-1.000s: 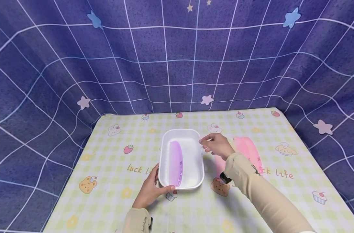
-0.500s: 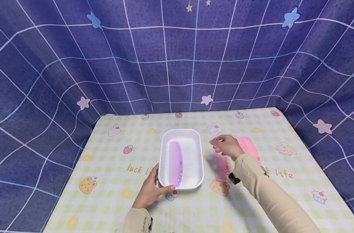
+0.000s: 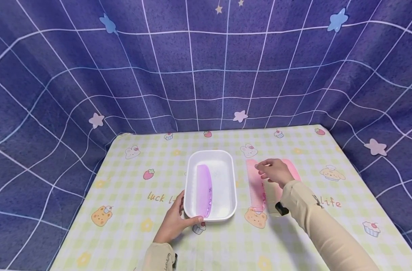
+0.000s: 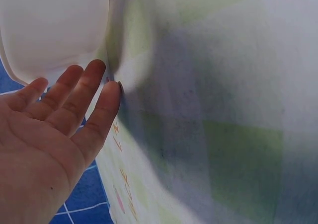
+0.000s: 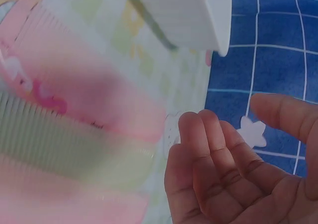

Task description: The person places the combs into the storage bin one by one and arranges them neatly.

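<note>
Purple comb [image 3: 203, 190], curved, fine-toothed, in white tray [image 3: 235, 184].
Head: left hand [image 3: 175, 222], thumb at rim, touches tray; right hand [image 3: 275, 172], empty, over pink comb [image 3: 254, 184] and green comb [image 3: 271, 201]. Left wrist: fingers [image 4: 74, 102] nearly straight. Right wrist: fingers [image 5: 201, 157] loosely bent; green comb's rounded end, covered in head view, visible.

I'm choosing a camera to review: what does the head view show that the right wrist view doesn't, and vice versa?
Only the head view: the purple comb lying in the white tray, and the left hand at the tray's near left corner.

Only the right wrist view: the palm side of the right hand and the far end of the green comb, which that hand hides from the head camera.

Both: the right hand, tray, green comb between two pink combs, tablecloth and blue curtain.
</note>
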Available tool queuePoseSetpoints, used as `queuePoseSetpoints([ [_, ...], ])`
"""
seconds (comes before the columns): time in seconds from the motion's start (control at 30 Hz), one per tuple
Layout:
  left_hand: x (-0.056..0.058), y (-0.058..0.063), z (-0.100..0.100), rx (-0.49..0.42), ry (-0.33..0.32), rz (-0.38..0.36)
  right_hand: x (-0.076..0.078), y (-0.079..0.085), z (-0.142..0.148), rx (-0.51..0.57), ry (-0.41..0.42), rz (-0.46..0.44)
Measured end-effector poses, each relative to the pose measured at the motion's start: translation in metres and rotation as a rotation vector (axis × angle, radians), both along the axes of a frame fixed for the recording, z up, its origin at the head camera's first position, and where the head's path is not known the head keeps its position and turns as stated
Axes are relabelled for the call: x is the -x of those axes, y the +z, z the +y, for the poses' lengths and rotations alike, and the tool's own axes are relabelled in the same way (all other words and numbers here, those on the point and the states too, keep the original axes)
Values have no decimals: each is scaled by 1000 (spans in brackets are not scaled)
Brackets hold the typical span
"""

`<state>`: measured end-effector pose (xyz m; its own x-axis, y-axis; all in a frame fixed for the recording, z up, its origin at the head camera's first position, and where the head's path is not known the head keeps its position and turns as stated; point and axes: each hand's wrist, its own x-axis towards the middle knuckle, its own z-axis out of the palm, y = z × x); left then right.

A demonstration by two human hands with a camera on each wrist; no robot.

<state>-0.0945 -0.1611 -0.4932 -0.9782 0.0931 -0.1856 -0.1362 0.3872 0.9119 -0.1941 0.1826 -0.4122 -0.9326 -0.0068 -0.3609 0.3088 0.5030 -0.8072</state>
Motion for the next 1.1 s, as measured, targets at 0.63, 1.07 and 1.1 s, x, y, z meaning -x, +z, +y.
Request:
queuePoseSetpoints([
  [0.63,-1,1,1,0,3,0,-2,-16,35,-40,-32,-11],
  [1.07,-3,0,0,-11,1,8,-3,-24,51,-69,-93,-79],
  [1.1,-2,0,0,-8,-1,8,-3,-24,52,-73,-95,-81],
])
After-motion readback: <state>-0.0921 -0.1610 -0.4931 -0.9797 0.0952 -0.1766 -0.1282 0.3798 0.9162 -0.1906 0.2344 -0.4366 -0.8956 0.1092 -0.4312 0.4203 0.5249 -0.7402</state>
